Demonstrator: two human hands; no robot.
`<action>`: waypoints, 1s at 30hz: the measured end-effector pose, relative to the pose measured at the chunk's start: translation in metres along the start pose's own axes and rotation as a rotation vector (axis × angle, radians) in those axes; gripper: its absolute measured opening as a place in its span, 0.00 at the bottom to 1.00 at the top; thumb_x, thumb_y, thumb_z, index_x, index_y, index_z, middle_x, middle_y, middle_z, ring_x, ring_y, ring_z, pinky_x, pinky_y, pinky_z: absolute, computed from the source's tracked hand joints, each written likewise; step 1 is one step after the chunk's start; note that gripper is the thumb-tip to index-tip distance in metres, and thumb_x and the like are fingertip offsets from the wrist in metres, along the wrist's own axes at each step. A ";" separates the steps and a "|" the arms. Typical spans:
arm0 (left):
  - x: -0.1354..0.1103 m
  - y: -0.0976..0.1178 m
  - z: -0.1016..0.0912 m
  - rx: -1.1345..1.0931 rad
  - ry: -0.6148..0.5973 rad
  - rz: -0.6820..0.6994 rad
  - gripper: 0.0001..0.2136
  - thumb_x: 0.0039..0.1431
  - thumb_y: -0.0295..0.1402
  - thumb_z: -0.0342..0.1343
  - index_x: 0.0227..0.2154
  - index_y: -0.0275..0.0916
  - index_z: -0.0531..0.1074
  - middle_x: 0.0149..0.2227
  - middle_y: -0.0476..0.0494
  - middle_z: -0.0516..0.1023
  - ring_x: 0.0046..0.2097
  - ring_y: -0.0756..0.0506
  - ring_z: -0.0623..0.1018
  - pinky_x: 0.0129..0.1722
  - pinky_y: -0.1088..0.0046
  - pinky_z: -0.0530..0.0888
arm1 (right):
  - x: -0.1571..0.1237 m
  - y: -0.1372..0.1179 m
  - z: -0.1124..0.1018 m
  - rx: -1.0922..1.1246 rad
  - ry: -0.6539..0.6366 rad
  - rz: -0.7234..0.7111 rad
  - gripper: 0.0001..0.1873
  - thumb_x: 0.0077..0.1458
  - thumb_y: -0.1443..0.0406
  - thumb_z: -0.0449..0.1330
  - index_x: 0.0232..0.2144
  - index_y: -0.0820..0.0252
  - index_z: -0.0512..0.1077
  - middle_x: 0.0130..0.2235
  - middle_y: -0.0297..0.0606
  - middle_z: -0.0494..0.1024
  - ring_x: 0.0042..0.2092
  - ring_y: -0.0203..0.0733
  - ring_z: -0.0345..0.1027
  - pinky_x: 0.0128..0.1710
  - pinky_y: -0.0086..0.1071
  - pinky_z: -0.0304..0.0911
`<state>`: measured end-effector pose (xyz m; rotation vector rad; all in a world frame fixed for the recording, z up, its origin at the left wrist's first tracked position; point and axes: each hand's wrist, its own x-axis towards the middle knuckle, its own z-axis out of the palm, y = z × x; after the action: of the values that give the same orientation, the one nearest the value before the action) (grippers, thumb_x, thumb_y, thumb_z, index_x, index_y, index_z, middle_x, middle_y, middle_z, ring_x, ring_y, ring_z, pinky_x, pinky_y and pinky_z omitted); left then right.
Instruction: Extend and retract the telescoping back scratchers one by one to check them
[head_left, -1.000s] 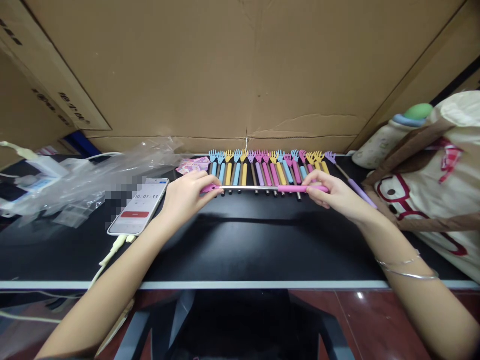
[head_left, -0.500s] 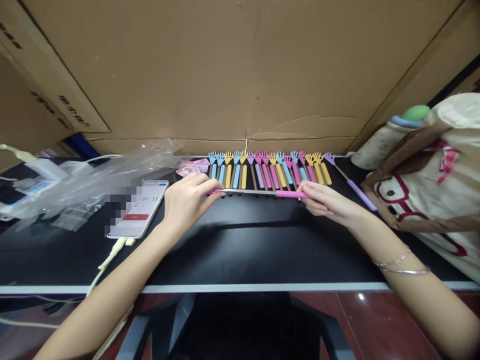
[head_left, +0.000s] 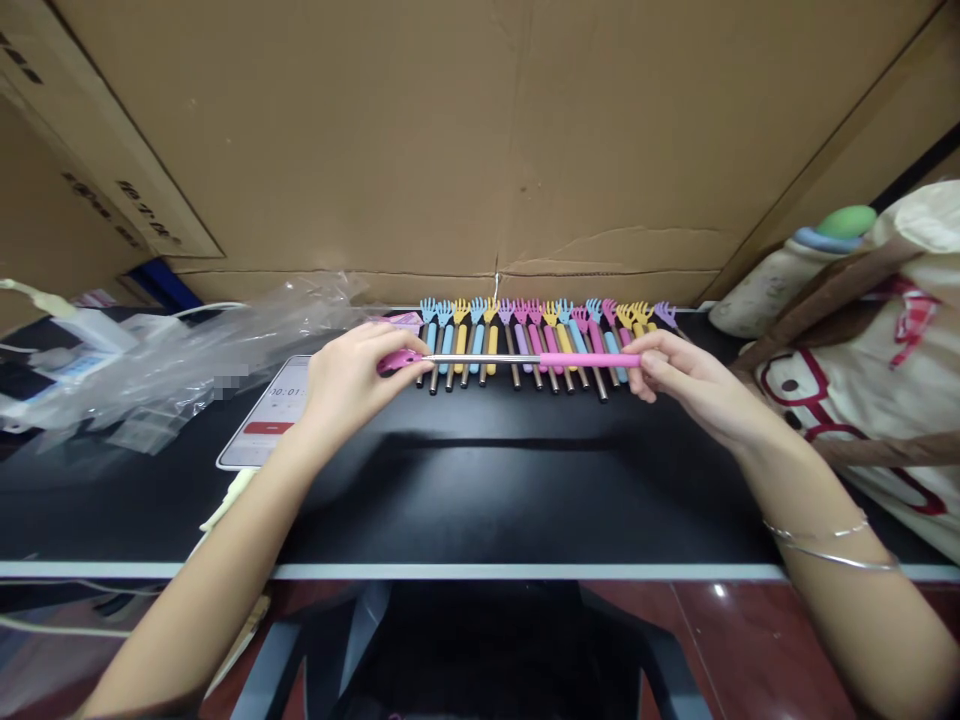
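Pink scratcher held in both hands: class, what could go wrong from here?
1. The right grip holds the pink scratcher only near its end, so it might slip.
2. If it fell, it could knock the row of scratchers lying close by.
3. The left arm hides part of the phone, so it might nudge it.

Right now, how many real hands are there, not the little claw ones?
2: the left hand pinches the pink back scratcher near its claw, and the right hand holds the handle by its end. No other real hands show.
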<state>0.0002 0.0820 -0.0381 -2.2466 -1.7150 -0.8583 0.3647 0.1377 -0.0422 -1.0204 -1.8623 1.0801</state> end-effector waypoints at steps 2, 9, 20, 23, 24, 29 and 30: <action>0.000 0.000 0.000 -0.001 -0.005 0.009 0.07 0.60 0.42 0.56 0.34 0.47 0.76 0.39 0.52 0.79 0.42 0.46 0.76 0.32 0.72 0.64 | 0.000 0.000 0.003 -0.021 -0.054 -0.006 0.19 0.58 0.49 0.57 0.41 0.59 0.67 0.28 0.36 0.71 0.28 0.35 0.62 0.28 0.30 0.61; 0.000 -0.003 0.004 -0.023 0.002 0.054 0.09 0.61 0.43 0.55 0.35 0.47 0.78 0.40 0.50 0.79 0.44 0.45 0.76 0.35 0.72 0.67 | -0.001 0.000 0.009 -0.217 -0.127 -0.050 0.21 0.60 0.47 0.54 0.38 0.59 0.69 0.27 0.37 0.74 0.28 0.37 0.65 0.29 0.31 0.62; -0.004 0.004 0.014 -0.012 0.047 0.122 0.11 0.63 0.43 0.53 0.37 0.47 0.79 0.31 0.48 0.77 0.35 0.46 0.73 0.33 0.72 0.66 | 0.001 0.009 0.013 -0.081 -0.174 0.084 0.31 0.59 0.41 0.49 0.23 0.59 0.69 0.18 0.37 0.68 0.22 0.37 0.62 0.26 0.33 0.60; -0.006 0.010 0.016 -0.029 0.039 0.124 0.11 0.63 0.42 0.53 0.37 0.47 0.79 0.31 0.48 0.77 0.36 0.47 0.74 0.32 0.72 0.65 | 0.002 0.014 0.016 -0.029 -0.152 0.143 0.33 0.59 0.39 0.47 0.17 0.58 0.65 0.15 0.36 0.65 0.21 0.36 0.59 0.25 0.33 0.59; -0.007 0.012 0.016 -0.023 0.037 0.116 0.11 0.63 0.42 0.53 0.37 0.48 0.79 0.31 0.49 0.77 0.36 0.47 0.74 0.31 0.72 0.65 | 0.002 0.014 0.017 -0.031 -0.142 0.154 0.33 0.58 0.39 0.47 0.17 0.58 0.65 0.15 0.36 0.64 0.21 0.37 0.59 0.25 0.33 0.58; -0.008 0.018 0.017 0.036 0.013 0.058 0.10 0.63 0.43 0.53 0.36 0.48 0.78 0.35 0.50 0.79 0.39 0.46 0.76 0.29 0.72 0.63 | 0.002 0.004 0.014 -0.142 0.010 0.030 0.25 0.58 0.42 0.53 0.31 0.57 0.70 0.23 0.35 0.69 0.25 0.36 0.61 0.26 0.30 0.58; -0.008 0.018 0.016 0.037 0.006 0.050 0.10 0.63 0.43 0.53 0.36 0.48 0.78 0.35 0.50 0.79 0.39 0.46 0.76 0.29 0.73 0.63 | 0.001 0.001 0.012 -0.170 0.033 -0.008 0.23 0.57 0.43 0.56 0.33 0.57 0.70 0.25 0.35 0.70 0.27 0.36 0.62 0.28 0.30 0.59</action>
<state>0.0206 0.0780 -0.0522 -2.2500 -1.6509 -0.8148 0.3537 0.1354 -0.0468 -1.1192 -1.9553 0.9067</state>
